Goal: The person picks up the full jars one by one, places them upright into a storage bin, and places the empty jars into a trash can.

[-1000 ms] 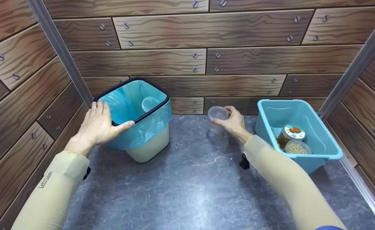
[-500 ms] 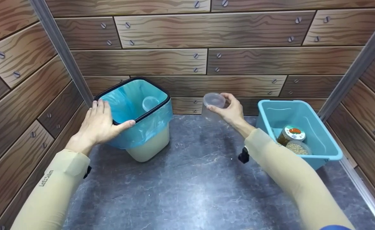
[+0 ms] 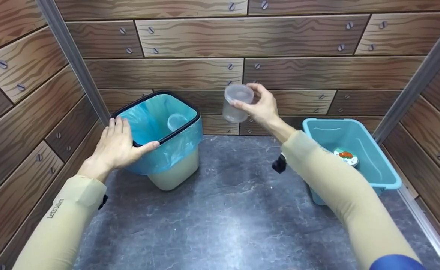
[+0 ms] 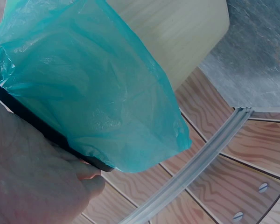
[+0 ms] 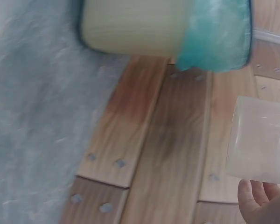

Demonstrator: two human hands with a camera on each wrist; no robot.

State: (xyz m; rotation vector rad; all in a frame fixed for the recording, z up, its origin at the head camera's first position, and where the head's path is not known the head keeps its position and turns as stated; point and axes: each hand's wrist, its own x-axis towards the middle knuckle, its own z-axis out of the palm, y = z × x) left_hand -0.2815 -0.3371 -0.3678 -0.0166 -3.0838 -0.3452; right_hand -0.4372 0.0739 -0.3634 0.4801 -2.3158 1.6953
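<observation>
My right hand (image 3: pixel 262 105) grips a clear, lidded plastic jar (image 3: pixel 236 107) between thumb and fingers, held in the air right of the trash bin. In the right wrist view the jar (image 5: pixel 259 140) looks see-through, with nothing visible inside. My left hand (image 3: pixel 111 144) lies with straight fingers on the black rim (image 3: pixel 116 110) of the trash bin (image 3: pixel 174 174), thumb stretched along the near side. A blue plastic bag (image 4: pixel 93 88) lines the bin and hangs over its outside. Inside the bin sits another clear round container (image 3: pixel 176 122).
A turquoise tub (image 3: pixel 385 165) stands on the right of the grey marbled table (image 3: pixel 220 210). A jar with a printed lid (image 3: pixel 345 155) sits in it, partly hidden by my right forearm. Wood-patterned walls (image 3: pixel 189 71) with metal corner strips enclose the table.
My right hand has lifted the clear jar from near the table and carried it up and left toward the bin. My left hand has stayed on the rim.
</observation>
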